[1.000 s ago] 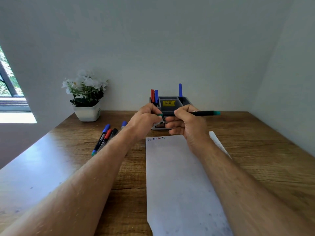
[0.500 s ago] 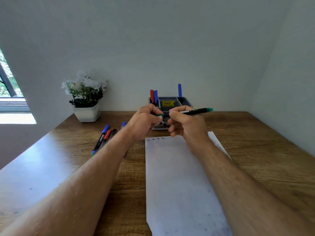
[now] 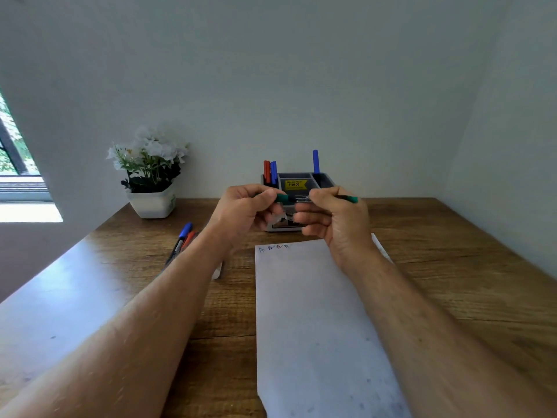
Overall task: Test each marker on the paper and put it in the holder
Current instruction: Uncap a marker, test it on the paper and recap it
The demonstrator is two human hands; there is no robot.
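Pinching the green marker, both hands' fingers curl above the paper.

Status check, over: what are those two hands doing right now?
Left hand pinches the green cap; right hand grips the green marker. Both held above the paper, in front of the holder. Nothing in the way.

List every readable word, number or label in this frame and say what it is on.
"49.00", preceded by a blurred symbol: lower line of the yellow sticker on the holder.
Sticker's upper line: too blurred to read.
Four small scribbles on the paper: test marks, not legible words.
Green marker print: unreadable.
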